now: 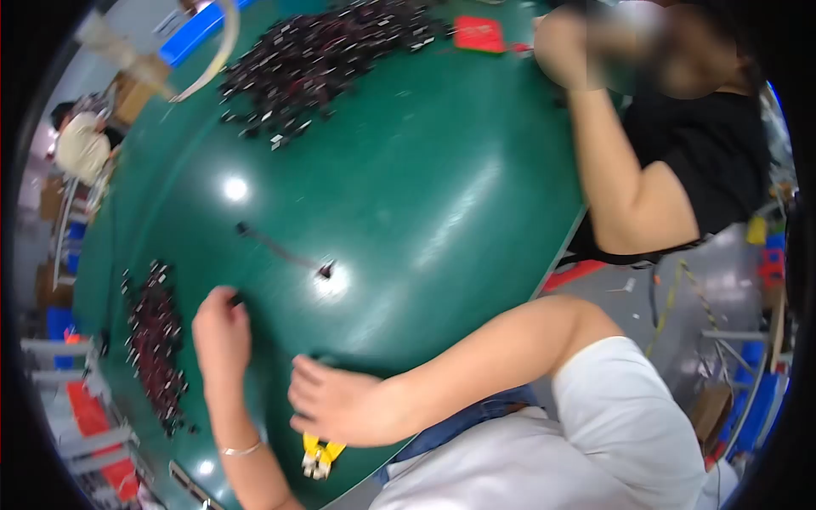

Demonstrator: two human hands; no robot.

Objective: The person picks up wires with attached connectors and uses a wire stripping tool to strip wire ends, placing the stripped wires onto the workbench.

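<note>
My left hand (223, 336), with a band round its wrist, is above the green table (374, 195) at the lower left. Its fingers are curled in a pinch on a small black connector (236, 299); the rest of that piece is hidden. My right hand (340, 404) is at the table's near edge, palm down with its fingers apart. From beneath it a yellow-handled tool (320, 455) with a pale metallic end sticks out, partly covered. A single thin cable (285, 253) with dark connectors at its ends lies on the table beyond my hands.
Left of my left hand lies a long pile of cables (155, 348). A larger heap of dark cables (331, 55) is at the far side, with a red tray (478, 35) beside it. A co-worker in a black top (697, 161) sits at the right. A blue bin (200, 34) is behind.
</note>
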